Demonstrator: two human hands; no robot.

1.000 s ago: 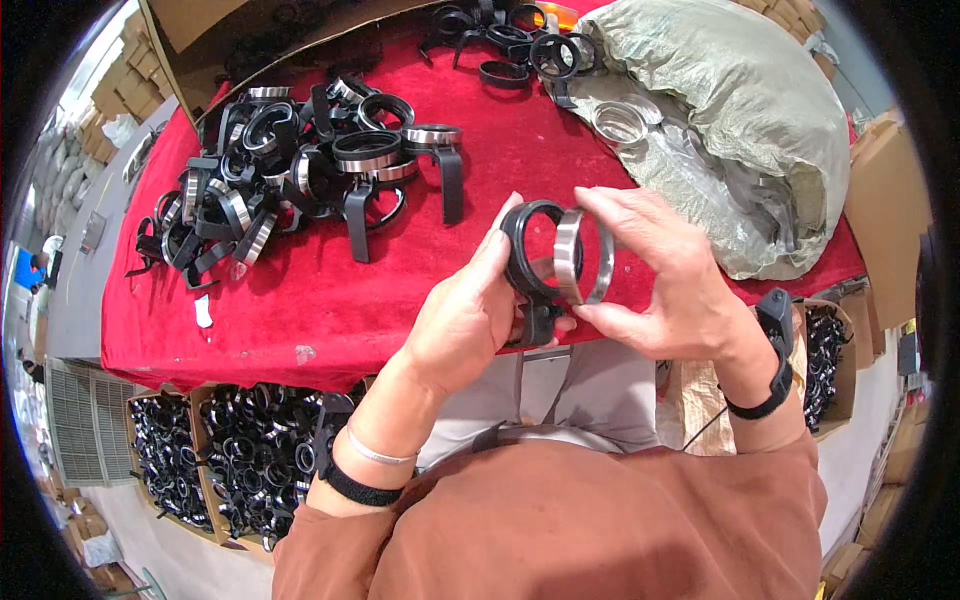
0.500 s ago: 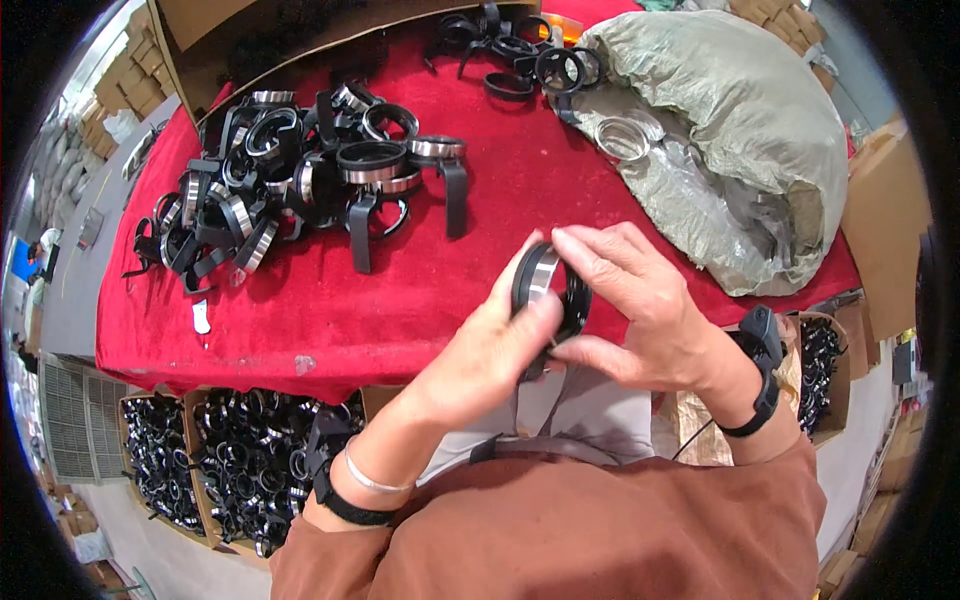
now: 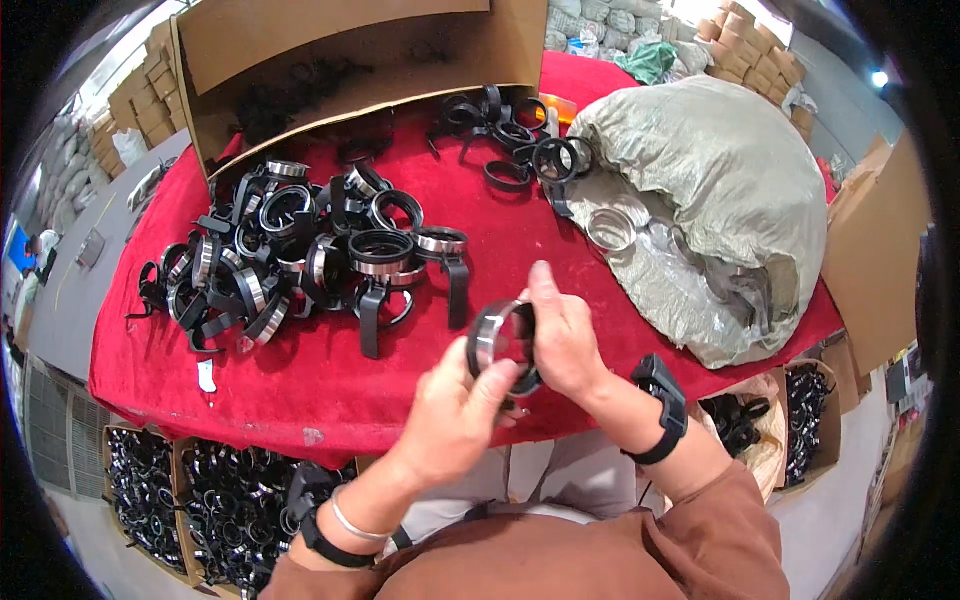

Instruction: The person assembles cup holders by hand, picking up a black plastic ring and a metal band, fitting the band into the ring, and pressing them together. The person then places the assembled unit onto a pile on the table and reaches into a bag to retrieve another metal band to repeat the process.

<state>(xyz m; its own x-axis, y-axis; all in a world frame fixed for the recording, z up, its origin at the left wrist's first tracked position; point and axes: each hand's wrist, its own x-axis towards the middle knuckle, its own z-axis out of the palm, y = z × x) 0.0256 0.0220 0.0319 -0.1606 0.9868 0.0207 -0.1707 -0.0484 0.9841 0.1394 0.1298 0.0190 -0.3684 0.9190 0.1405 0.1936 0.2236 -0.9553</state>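
Observation:
Between my hands, just above the front of the red table, is a black ring with a silver band (image 3: pixel 486 342), tilted up on its edge. My left hand (image 3: pixel 450 410) grips its left and lower side, the thumb laid across the near rim. The palm side of my right hand (image 3: pixel 565 340) presses on the ring's right side, with a finger pointing up past the rim. What the right hand's other fingers do is partly hidden. A pile of similar black and silver rings with strap-like handles (image 3: pixel 380 252) lies to the left, beyond my left hand.
Several plain black rings (image 3: pixel 508 177) lie at the far middle, beside a large grey-green sack (image 3: pixel 720 200) with clear round pieces (image 3: pixel 611 229) at its mouth. An open cardboard box (image 3: pixel 370 110) stands at the back. Below the red cloth (image 3: pixel 340 405) are boxes filled with rings (image 3: pixel 140 490).
The view has tilted up. My hands and the ring have shifted left and lower in the picture. My right hand's fingers went from around the rim to lying against the ring's side.

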